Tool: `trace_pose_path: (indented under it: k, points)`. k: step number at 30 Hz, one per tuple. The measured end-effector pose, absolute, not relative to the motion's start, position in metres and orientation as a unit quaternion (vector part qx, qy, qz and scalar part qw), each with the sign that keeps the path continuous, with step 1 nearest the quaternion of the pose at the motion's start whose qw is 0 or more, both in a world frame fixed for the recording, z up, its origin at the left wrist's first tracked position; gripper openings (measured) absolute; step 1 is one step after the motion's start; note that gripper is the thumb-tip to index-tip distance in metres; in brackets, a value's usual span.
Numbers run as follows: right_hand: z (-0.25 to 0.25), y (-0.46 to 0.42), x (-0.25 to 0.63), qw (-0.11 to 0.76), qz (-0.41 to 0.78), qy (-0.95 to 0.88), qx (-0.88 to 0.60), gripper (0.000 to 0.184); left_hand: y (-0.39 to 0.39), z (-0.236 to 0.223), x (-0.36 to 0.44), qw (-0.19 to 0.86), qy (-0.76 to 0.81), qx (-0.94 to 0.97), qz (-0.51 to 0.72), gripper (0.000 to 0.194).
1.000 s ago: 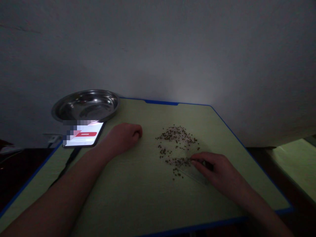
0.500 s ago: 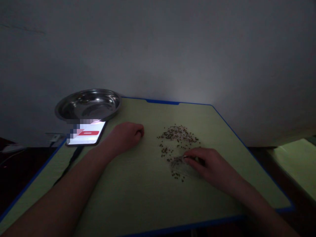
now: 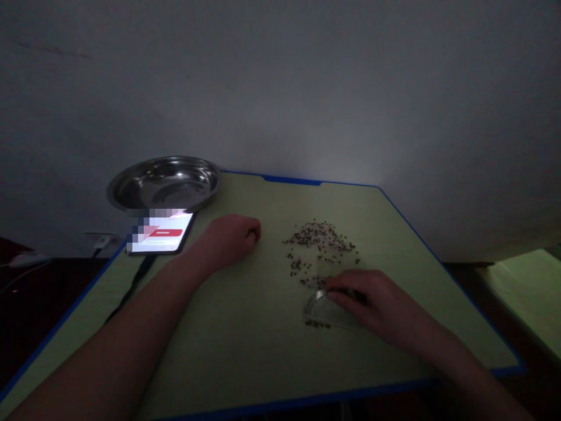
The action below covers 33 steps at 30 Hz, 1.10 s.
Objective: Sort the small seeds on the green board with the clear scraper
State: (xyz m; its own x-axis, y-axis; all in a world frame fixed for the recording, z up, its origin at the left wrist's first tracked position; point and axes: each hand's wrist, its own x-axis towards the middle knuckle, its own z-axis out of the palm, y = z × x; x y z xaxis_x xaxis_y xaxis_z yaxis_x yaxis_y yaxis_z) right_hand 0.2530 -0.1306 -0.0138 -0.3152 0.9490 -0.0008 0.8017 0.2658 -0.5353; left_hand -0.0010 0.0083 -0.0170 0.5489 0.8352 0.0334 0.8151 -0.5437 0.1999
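Observation:
My left hand [image 3: 230, 238] rests on the table in a loose fist, left of the seeds, and nothing shows in its curled fingers. Between thumb and fingertips, my right hand [image 3: 372, 295] pinches a clear plastic piece [image 3: 322, 305] with a curved edge, tilted on the tabletop. Along its lower edge lies a short row of dark seeds [image 3: 318, 324]. Beyond this hand spreads a larger heap of small dark seeds mixed with paler, pinkish grains [image 3: 322, 235]. A few strays [image 3: 298, 265] lie scattered on the heap's near left side.
At the far left corner stands a wide, shallow steel basin [image 3: 166, 184]. In front of it lies a phone [image 3: 162, 237] with a lit screen, and a dark cable [image 3: 135, 280] runs from it. The pale table [image 3: 236, 362] has a blue edge and meets a grey wall.
My right hand has moved slightly left, then back toward me, drawing the clear plastic piece over the near seeds, which now sit in a tighter row. My left hand stays in its fist.

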Motion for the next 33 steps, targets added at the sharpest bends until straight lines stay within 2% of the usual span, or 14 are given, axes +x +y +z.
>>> trace_pose_path:
  k: [14, 23, 28, 33]
  points:
    - [-0.014, -0.142, 0.251, 0.142, 0.239, -0.784, -0.555, 0.019, 0.007, -0.016, 0.001, 0.075, 0.475, 0.875, 0.058, 0.029]
    - [-0.015, -0.13, 0.244, 0.179, 0.177, -0.774, -0.581, 0.019, 0.008, -0.017, 0.001, 0.077, 0.473, 0.875, 0.067, 0.029]
    - [-0.017, -0.132, 0.244, 0.185, 0.209, -0.775, -0.568, 0.018, 0.008, -0.016, 0.001, 0.075, 0.471, 0.877, 0.067, 0.029]
    - [-0.017, -0.138, 0.231, 0.146, 0.244, -0.801, -0.527, 0.016, 0.007, -0.017, 0.001, 0.07, 0.475, 0.875, 0.066, 0.028]
